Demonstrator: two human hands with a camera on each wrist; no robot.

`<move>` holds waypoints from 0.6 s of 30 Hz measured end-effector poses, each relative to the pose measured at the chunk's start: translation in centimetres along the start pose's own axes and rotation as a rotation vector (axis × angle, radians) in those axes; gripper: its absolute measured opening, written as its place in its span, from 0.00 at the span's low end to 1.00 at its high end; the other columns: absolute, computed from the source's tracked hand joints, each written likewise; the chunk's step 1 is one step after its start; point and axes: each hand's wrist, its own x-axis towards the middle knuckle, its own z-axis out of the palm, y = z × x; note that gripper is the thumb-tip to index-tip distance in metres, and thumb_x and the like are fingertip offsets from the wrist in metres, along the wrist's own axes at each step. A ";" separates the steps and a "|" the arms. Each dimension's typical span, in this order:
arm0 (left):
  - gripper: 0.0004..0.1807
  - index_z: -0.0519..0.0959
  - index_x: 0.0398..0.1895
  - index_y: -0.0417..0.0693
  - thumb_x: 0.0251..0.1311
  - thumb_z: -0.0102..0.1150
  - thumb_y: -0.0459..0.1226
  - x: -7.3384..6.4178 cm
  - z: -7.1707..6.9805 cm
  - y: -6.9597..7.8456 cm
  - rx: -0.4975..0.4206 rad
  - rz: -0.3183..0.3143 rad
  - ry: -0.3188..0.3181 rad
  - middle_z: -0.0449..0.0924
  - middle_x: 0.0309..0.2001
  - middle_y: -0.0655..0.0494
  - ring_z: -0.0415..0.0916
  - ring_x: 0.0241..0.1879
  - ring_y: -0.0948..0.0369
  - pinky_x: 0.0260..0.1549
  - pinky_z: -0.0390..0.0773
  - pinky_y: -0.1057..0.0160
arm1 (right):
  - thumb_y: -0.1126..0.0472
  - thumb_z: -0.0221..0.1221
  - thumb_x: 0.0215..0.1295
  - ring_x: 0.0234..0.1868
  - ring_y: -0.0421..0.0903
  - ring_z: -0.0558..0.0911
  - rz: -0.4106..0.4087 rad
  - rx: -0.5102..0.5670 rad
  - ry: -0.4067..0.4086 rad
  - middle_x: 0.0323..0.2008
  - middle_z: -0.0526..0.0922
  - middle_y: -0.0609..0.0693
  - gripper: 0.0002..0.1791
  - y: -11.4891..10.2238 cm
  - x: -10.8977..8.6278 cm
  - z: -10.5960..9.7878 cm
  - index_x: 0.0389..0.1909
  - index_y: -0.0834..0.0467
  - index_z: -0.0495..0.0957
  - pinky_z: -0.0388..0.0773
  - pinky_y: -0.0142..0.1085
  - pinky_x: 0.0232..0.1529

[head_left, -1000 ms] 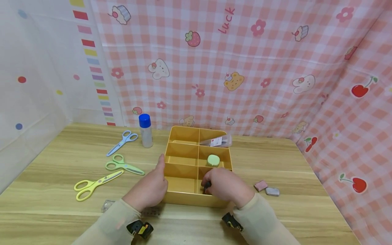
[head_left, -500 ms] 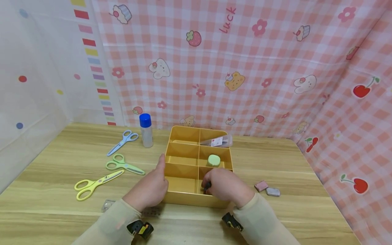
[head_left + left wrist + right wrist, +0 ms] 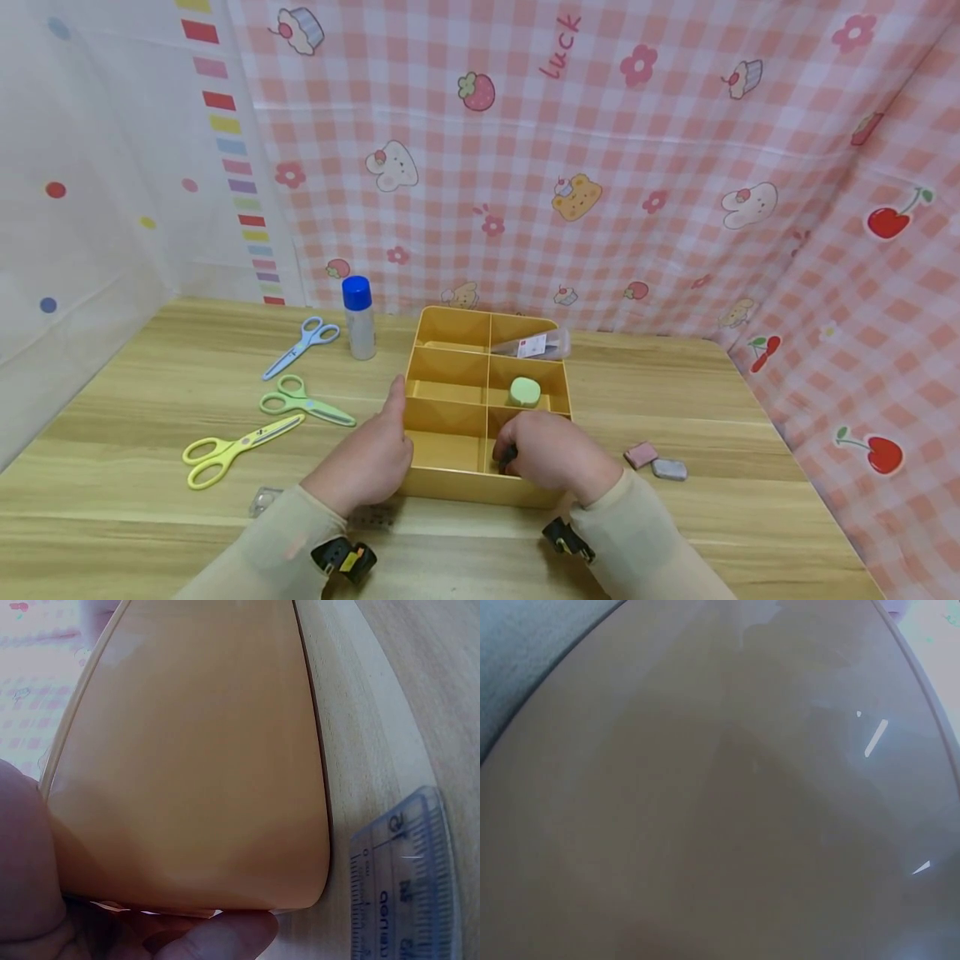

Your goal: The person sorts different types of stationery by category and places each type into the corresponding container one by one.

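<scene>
A yellow-orange desk organizer (image 3: 480,487) with several compartments stands in front of me. My left hand (image 3: 367,458) touches its left side, index finger straight along the wall; in the left wrist view, fingertips lie at the organizer's edge. Reaching into the front right compartment, my right hand (image 3: 558,450) has its fingers curled on a small dark object (image 3: 508,457), mostly hidden by them. Behind that hand, a pale green rounded block (image 3: 524,392) sits in the middle right compartment. A clear pouch with a white label (image 3: 532,345) leans in the back right one.
Left of the organizer lie blue scissors (image 3: 302,348), green scissors (image 3: 307,402) and yellow scissors (image 3: 240,448). A blue-capped bottle (image 3: 360,321) stands behind them. A transparent ruler (image 3: 405,877) lies near my left forearm. To the right are a pink block (image 3: 641,455) and a grey block (image 3: 669,470).
</scene>
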 end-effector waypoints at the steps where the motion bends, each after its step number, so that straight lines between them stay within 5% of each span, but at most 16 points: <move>1: 0.44 0.32 0.84 0.33 0.73 0.42 0.29 0.0 0.0 0.0 0.001 0.001 0.000 0.70 0.70 0.25 0.83 0.48 0.51 0.56 0.83 0.41 | 0.66 0.71 0.63 0.38 0.43 0.84 -0.001 -0.002 -0.002 0.35 0.89 0.44 0.06 0.0 0.0 0.0 0.33 0.50 0.90 0.85 0.50 0.53; 18: 0.44 0.32 0.84 0.33 0.73 0.42 0.29 0.0 -0.1 0.1 -0.009 -0.008 -0.001 0.70 0.71 0.25 0.83 0.51 0.50 0.59 0.81 0.41 | 0.66 0.70 0.64 0.37 0.42 0.82 0.000 0.013 -0.014 0.34 0.88 0.43 0.06 -0.1 -0.1 -0.1 0.32 0.50 0.89 0.84 0.48 0.51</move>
